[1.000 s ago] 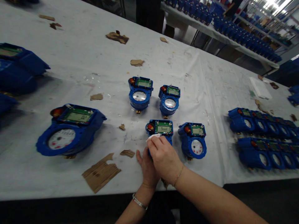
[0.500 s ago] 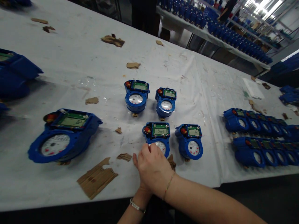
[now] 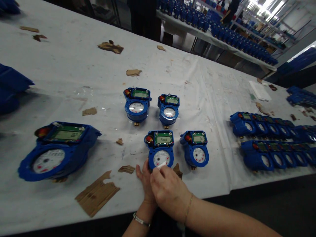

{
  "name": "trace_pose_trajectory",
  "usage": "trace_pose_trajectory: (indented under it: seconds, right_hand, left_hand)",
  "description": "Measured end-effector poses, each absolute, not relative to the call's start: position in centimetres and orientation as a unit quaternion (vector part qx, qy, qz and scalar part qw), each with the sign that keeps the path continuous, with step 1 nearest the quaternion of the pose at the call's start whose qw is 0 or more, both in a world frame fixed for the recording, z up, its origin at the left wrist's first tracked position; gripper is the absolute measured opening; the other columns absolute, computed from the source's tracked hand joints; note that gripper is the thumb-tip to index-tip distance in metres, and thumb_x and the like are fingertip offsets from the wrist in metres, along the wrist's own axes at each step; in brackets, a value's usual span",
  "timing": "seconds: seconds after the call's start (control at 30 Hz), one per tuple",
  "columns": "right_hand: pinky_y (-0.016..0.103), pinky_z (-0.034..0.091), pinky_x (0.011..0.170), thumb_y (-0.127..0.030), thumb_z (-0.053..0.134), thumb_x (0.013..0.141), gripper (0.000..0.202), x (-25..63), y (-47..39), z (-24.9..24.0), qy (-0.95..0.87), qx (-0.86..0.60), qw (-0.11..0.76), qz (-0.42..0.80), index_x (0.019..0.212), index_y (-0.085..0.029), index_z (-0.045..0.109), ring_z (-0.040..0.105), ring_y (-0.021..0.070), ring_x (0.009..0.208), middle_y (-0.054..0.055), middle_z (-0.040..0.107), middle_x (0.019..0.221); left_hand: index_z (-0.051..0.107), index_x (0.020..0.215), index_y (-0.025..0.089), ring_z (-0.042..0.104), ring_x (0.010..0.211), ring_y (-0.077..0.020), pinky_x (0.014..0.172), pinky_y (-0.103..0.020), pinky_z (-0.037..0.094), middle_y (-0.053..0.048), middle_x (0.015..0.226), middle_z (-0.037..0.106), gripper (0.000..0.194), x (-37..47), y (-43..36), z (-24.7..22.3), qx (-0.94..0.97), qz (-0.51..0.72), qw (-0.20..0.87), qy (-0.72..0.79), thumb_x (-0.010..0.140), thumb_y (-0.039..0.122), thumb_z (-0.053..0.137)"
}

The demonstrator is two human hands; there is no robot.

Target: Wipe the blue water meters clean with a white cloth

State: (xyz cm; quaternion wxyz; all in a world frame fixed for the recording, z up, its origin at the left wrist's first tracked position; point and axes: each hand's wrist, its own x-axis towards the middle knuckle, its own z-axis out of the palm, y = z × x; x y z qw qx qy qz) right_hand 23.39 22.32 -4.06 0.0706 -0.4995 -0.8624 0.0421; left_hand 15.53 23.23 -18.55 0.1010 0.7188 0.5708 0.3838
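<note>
My right grip [image 3: 171, 190] is pinching a white wipe [image 3: 162, 165], left grip [image 3: 148, 185] unreadable, at a likely hefty meter [image 3: 160, 153], its sides graspable.

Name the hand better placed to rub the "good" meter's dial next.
Probably the right hand: it holds a white scrap at the lower edge of the dial; the left hand sits lower, beside the meter.

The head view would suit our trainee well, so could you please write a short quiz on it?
1. What word shows on the display of the meter nearest the right hand?
2. True or false: the right hand pinches a small white piece.
3. From the wearer's side, the large torn cardboard lies (a) left of that meter, (b) right of it, or (c) beneath it?

Key: 1. "good"; 2. true; 3. (a).
</note>
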Motion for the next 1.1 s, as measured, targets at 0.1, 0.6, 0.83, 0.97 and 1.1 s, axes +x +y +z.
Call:
trace_pose_trajectory:
  seconds: [0.1, 0.6, 0.83, 0.97, 1.1]
  right_hand:
    - [0.037, 0.05, 0.067, -0.009, 0.047, 0.085, 0.017, 24.5, 21.5, -4.1, -0.861, -0.501, 0.076, 0.05, 0.099, -0.005, 0.056, 0.04, 0.0237, 0.081, 0.01, 0.047, 0.095]
    - [0.034, 0.045, 0.083, 0.003, 0.035, 0.071, 0.045, 28.5, 16.5, -2.9, -0.683, -0.571, 0.308, 0.334, 0.105, -0.016, 0.057, 0.047, 0.0195, 0.092, 0.01, 0.048, 0.1]
    - [0.029, 0.047, 0.081, 0.003, 0.033, 0.071, 0.047, 30.4, 14.5, -3.6, -0.626, -0.607, 0.346, 0.347, 0.107, -0.019, 0.056, 0.051, 0.0163, 0.087, 0.008, 0.046, 0.1]
    - [0.03, 0.048, 0.08, 0.005, 0.033, 0.07, 0.048, 31.1, 13.8, -3.9, -0.609, -0.62, 0.366, 0.333, 0.105, -0.018, 0.056, 0.051, 0.0164, 0.086, 0.008, 0.046, 0.098]
    - [0.032, 0.049, 0.084, 0.006, 0.032, 0.067, 0.051, 31.5, 13.2, -4.1, -0.588, -0.629, 0.387, 0.33, 0.105, -0.018, 0.055, 0.052, 0.017, 0.089, 0.009, 0.046, 0.101]
  left_hand:
    - [0.035, 0.128, 0.01, 0.034, 0.117, -0.0341, 0.096, -0.062, 0.031, -0.022, 0.12, 0.038, 0.045, 15.8, 23.6, -16.9, 0.732, 0.383, 0.003, 0.563, 0.086, 0.024, 0.045]
    - [0.031, 0.13, 0.002, 0.039, 0.115, -0.0372, 0.1, -0.06, 0.027, -0.022, 0.115, 0.046, 0.089, 16.3, 24.0, -17.2, 0.665, 0.417, 0.054, 0.618, 0.07, 0.062, 0.06]
    - [0.027, 0.135, -0.001, 0.039, 0.115, -0.0384, 0.1, -0.057, 0.028, -0.023, 0.114, 0.044, 0.093, 16.1, 24.6, -17.0, 0.691, 0.394, 0.029, 0.605, 0.073, 0.06, 0.057]
    - [0.028, 0.133, -0.003, 0.041, 0.114, -0.0403, 0.099, -0.059, 0.028, -0.026, 0.113, 0.045, 0.09, 15.7, 24.9, -16.8, 0.703, 0.397, 0.047, 0.588, 0.074, 0.058, 0.057]
    - [0.026, 0.137, -0.002, 0.037, 0.117, -0.0422, 0.098, -0.06, 0.028, -0.027, 0.118, 0.043, 0.094, 15.1, 24.8, -17.0, 0.714, 0.367, 0.043, 0.594, 0.074, 0.062, 0.053]
